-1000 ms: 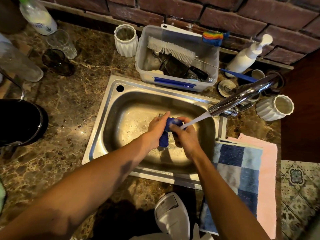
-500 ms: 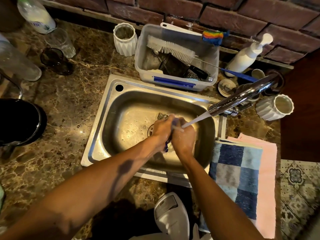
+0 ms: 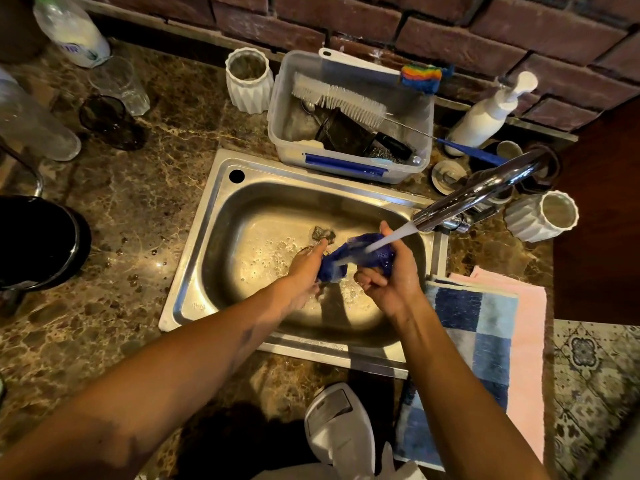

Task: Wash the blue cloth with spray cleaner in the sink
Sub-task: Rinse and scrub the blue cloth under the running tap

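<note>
Since half a second ago, spread apart: left hand and right hand each gripping crumpled wet blue cloth; keep stretched under tap stream, rub over steel sink.

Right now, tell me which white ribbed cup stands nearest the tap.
The white ribbed cup right of the tap; the other cup stands far left, beside the plastic tub.

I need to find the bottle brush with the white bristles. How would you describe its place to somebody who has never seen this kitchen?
Start at the steel sink and look to the clear plastic tub standing behind it, against the brick wall. The bottle brush lies slanted across the top of this tub. Unlike the rainbow-coloured sponge nearby, it has long white bristles, a thin wire stem and a blue handle that sticks out past the tub's right side.
</note>
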